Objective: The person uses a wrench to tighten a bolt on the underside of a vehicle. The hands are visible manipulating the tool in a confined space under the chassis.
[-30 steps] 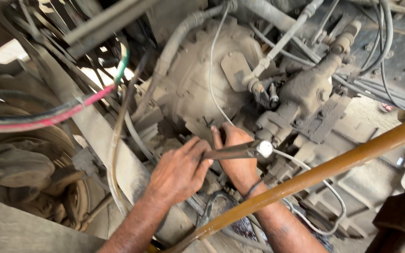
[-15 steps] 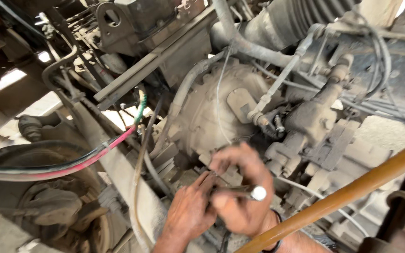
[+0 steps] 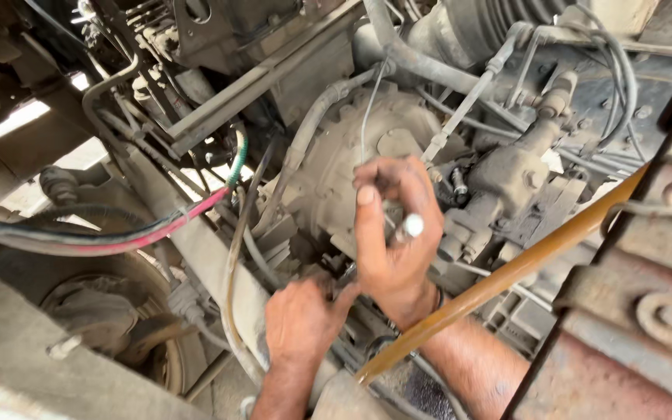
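Note:
My right hand (image 3: 394, 233) is raised in front of a dusty round metal housing (image 3: 351, 167) under a vehicle, fingers closed around a slim metal tool whose shiny round end (image 3: 412, 225) points toward me. My left hand (image 3: 301, 315) sits lower, fingers curled against the greasy parts beneath the housing; what it grips is hidden. Both hands are dirty with grease.
A yellow-brown bar (image 3: 507, 272) crosses diagonally over my right forearm. A red and black cable bundle (image 3: 118, 237) runs from the left. A valve block (image 3: 507, 175) with pipes and hoses sits right of the housing. A rusty part (image 3: 647, 311) fills the lower right corner.
My right hand rose with the tool and turned it end-on toward me. My left hand stayed low beneath the housing. The view shifted, showing more of the parts above.

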